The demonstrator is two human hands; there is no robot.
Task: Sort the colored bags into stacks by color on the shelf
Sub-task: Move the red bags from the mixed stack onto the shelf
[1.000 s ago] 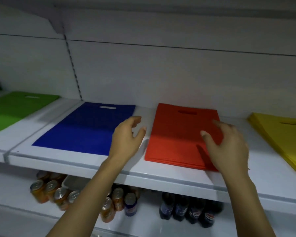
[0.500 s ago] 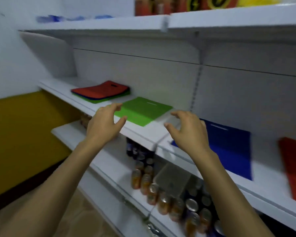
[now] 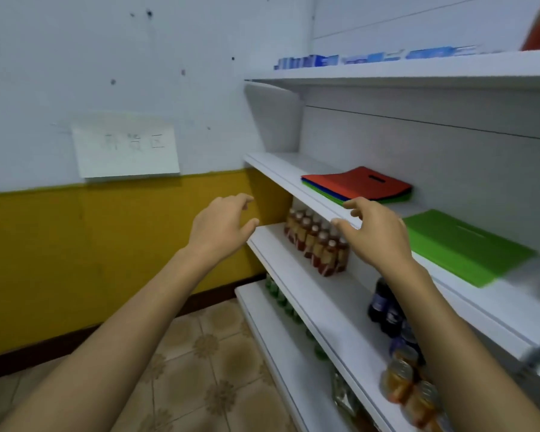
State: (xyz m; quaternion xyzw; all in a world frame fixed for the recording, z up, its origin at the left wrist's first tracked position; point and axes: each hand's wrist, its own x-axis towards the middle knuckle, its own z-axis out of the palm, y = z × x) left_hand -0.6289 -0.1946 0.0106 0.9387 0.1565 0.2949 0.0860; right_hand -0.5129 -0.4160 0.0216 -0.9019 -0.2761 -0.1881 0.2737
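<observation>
1. Shelf (image 3: 275, 166): the view has swung left to this far end.
2. Green stack (image 3: 462, 244) lies near the mixed pile (image 3: 356, 182), which has red on top.
3. Left grip (image 3: 222, 226) and right grip (image 3: 378, 235) hover empty, fingers loose, so probably the next pick.

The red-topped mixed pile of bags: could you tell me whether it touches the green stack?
Apart: the head view shows bare white shelf between the mixed pile and the green stack.

Red-topped mixed stack (image 3: 359, 182), green bags (image 3: 462, 244), white shelf (image 3: 281, 169)
</observation>
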